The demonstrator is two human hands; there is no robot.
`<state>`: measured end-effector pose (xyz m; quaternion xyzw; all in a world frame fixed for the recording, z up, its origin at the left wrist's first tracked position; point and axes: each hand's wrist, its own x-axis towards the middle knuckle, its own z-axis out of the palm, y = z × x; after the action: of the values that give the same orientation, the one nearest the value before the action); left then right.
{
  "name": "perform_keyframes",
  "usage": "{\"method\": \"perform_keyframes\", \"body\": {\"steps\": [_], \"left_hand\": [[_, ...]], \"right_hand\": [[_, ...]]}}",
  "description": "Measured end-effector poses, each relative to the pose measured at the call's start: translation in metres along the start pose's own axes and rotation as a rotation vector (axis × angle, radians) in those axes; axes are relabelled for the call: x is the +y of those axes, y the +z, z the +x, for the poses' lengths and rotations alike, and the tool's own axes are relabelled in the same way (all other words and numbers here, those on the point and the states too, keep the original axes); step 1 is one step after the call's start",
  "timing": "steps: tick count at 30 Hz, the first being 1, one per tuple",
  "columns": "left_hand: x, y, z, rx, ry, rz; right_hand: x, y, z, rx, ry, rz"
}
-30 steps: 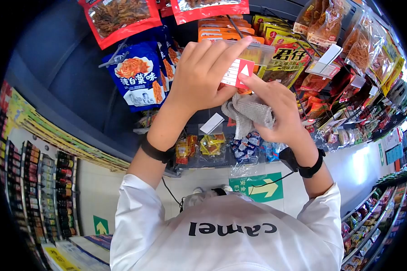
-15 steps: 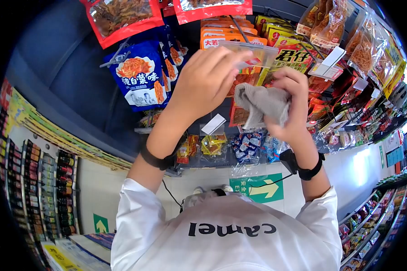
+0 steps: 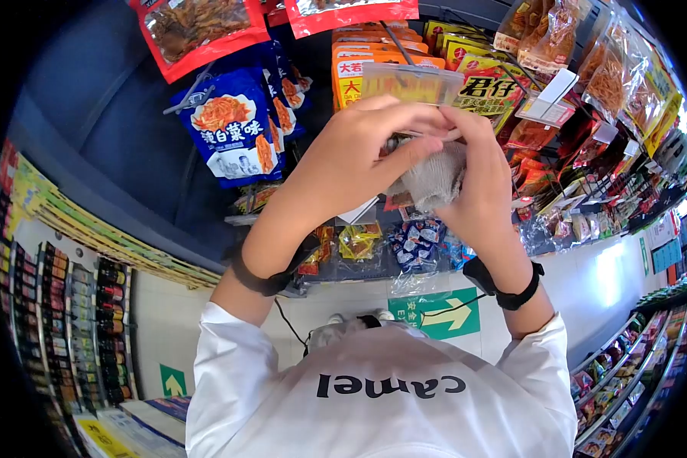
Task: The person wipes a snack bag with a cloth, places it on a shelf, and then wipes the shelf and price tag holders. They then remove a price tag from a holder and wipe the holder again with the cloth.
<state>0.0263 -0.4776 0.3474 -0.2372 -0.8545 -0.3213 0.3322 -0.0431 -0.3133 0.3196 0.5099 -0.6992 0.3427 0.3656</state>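
1. My left hand [image 3: 359, 156] is raised to the snack rack, its fingertips pinching the lower edge of the clear plastic price-tag holder [image 3: 412, 82].
2. My right hand [image 3: 477, 175] is clenched round a crumpled grey cloth [image 3: 433, 179], pressed up just under that holder (the two hands touch here).
3. The holder hangs in front of orange and yellow snack packets [image 3: 481, 88].
4. A blue snack bag [image 3: 229, 130] hangs to the left.
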Motion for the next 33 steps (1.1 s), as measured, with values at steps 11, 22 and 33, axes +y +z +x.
{"method": "perform_keyframes", "body": {"steps": [11,22,33], "left_hand": [[-0.038,-0.005,0.002,0.390,0.078,0.373],[-0.047,-0.001,0.002,0.390,0.128,0.621],[-0.044,0.006,0.003,0.360,0.131,0.710]], "right_hand": [[0.022,-0.007,0.017,0.099,-0.177,-0.072],[0.022,-0.021,0.026,-0.089,-0.192,-0.122],[0.024,-0.030,0.037,-0.109,-0.168,-0.075]]}}
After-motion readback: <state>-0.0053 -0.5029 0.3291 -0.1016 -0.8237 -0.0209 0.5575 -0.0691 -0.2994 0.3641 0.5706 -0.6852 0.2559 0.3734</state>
